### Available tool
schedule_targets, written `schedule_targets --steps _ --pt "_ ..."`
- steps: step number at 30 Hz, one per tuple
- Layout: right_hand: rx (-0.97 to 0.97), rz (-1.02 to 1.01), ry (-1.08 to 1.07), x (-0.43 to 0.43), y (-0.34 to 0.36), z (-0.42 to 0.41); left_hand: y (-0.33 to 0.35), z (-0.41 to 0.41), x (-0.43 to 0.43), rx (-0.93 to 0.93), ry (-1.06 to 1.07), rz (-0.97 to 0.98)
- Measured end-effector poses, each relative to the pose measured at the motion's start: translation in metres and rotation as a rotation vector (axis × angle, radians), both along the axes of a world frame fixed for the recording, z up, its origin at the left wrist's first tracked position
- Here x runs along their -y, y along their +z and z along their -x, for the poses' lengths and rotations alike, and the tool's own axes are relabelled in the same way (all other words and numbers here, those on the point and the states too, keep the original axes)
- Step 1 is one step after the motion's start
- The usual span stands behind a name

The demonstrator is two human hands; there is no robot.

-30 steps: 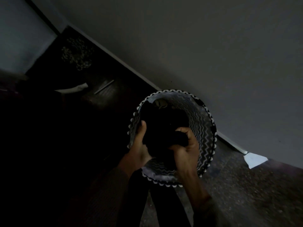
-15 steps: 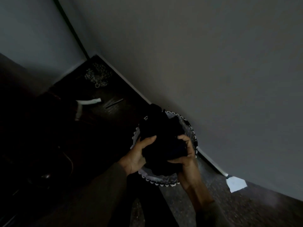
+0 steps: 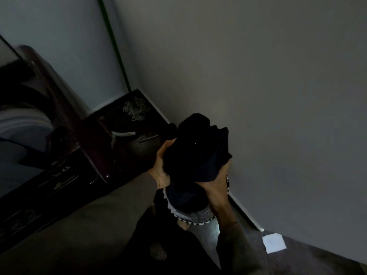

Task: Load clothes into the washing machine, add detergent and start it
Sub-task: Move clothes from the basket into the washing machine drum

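Note:
A bundle of dark clothes [image 3: 196,149] is lifted above the zigzag-patterned laundry basket [image 3: 198,216], which stands on the floor by the wall. My left hand [image 3: 161,171] grips the bundle from the left side and my right hand [image 3: 217,184] grips it from below on the right. The top-loading washing machine [image 3: 49,147] is at the left, its dark lid raised and its pale drum opening [image 3: 21,124] partly in view. The room is dim and the clothes hide most of the basket.
A grey wall runs along the right side. On the dark floor in the far corner lie a coiled chain-like heap [image 3: 135,110] and a white hose end [image 3: 123,133]. A white paper scrap [image 3: 274,243] lies near the skirting at lower right.
Both hands have raised the dark bundle out of the basket and higher. The view has swung left, bringing the washing machine into sight.

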State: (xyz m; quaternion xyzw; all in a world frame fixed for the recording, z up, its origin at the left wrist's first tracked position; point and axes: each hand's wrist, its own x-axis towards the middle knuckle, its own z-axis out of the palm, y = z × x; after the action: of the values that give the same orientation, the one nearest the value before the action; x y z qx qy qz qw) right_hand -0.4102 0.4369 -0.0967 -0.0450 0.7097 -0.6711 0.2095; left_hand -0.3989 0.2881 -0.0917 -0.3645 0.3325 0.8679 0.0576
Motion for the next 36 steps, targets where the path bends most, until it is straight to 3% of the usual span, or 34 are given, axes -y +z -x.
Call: schedule_targets --steps 9,11,14,17,21,24,29,34,36 --pt "0.01 0.226 -0.08 0.017 0.08 0.026 0.073 -0.006 0.045 -0.099 -0.262 0.217" --pt "-0.013 0.244 -0.037 0.03 0.1 0.029 0.074 -0.013 0.059 -0.065 -0.278 0.181" --pt "-0.015 0.315 0.034 0.058 0.124 0.024 0.084 -0.031 0.074 -0.086 -0.16 0.027" --pt "0.012 0.389 0.098 0.092 0.144 0.009 0.103 -0.052 0.088 -0.227 -0.097 -0.055" --pt "0.044 0.422 0.197 0.136 0.172 -0.014 0.138 -0.081 0.118 -0.331 0.113 -0.076" --pt "-0.054 0.329 0.321 0.166 0.195 -0.031 0.163 -0.1 0.142 -0.248 0.331 -0.015" --pt "-0.426 0.071 0.383 0.203 0.216 -0.049 0.199 -0.134 0.179 -0.185 0.487 0.025" --pt "-0.289 0.095 0.651 0.22 0.198 -0.055 0.226 -0.166 0.208 -0.154 0.592 -0.007" --pt "-0.264 0.089 0.646 0.229 0.188 -0.06 0.222 -0.177 0.222 -0.104 0.619 -0.038"
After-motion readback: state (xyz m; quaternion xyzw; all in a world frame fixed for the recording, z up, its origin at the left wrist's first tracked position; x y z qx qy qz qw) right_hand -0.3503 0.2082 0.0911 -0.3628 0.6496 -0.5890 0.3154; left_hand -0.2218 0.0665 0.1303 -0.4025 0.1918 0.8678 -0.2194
